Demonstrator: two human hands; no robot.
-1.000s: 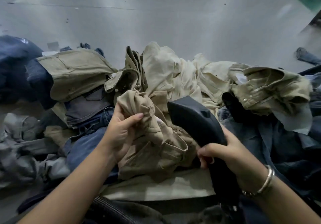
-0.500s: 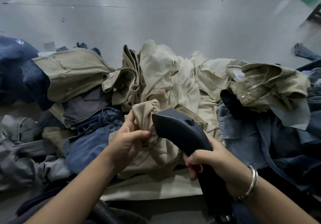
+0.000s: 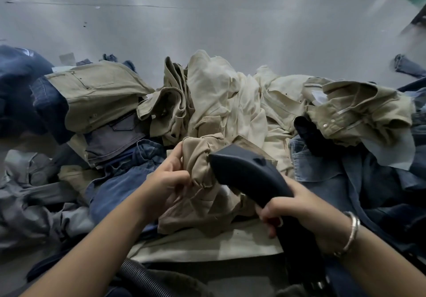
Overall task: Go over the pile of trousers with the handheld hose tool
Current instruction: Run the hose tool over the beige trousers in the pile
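A pile of trousers (image 3: 226, 103) in khaki, cream, grey and blue denim spreads across the table in front of me. My left hand (image 3: 166, 179) grips a bunched tan trouser piece (image 3: 198, 156) at the pile's near middle. My right hand (image 3: 297, 213) grips the handle of the dark handheld hose tool (image 3: 249, 172). The tool's head points left and touches the tan fabric beside my left hand. A black ribbed hose (image 3: 143, 278) curves along the bottom edge.
A grey metal table surface (image 3: 207, 25) stretches beyond the pile. Dark blue jeans (image 3: 368, 181) lie on the right, and more dark denim (image 3: 20, 84) is heaped at the far left. Grey trousers (image 3: 30, 195) lie at the near left.
The tool head has moved left and toward me, up against the tan fabric. My left hand has gathered the tan piece tighter and lower.
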